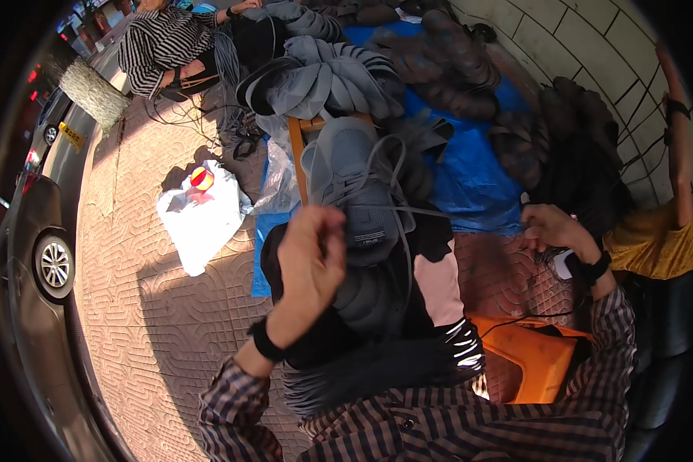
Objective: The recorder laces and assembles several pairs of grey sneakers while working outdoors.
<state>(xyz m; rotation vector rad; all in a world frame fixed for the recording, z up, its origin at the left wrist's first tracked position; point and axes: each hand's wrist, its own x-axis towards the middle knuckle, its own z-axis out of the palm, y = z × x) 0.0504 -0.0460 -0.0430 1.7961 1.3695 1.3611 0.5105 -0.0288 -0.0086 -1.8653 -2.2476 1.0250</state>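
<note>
A grey shoe upper [353, 173] lies in front of me over my lap, with a pale shoelace threaded through part of its eyelets. My left hand [309, 262] is at the upper's left edge, fingers curled together; what they hold, if anything, is hidden. From the upper, the shoelace [427, 211] stretches sideways toward my right hand [558, 231], which is raised off to the right with its fingers pinched at the lace's far end. Another loop of lace stands up at the upper's right side. More dark grey uppers [362, 296] sit beneath it on my lap.
Stacked grey uppers [323, 81] rest ahead, with brown-grey piles [446, 61] on blue sheeting [473, 177]. A white plastic bag [200, 219] lies left on paving. An orange stool [543, 366] is at lower right. A person in stripes [162, 46] sits far left; a car [42, 300] is parked beyond.
</note>
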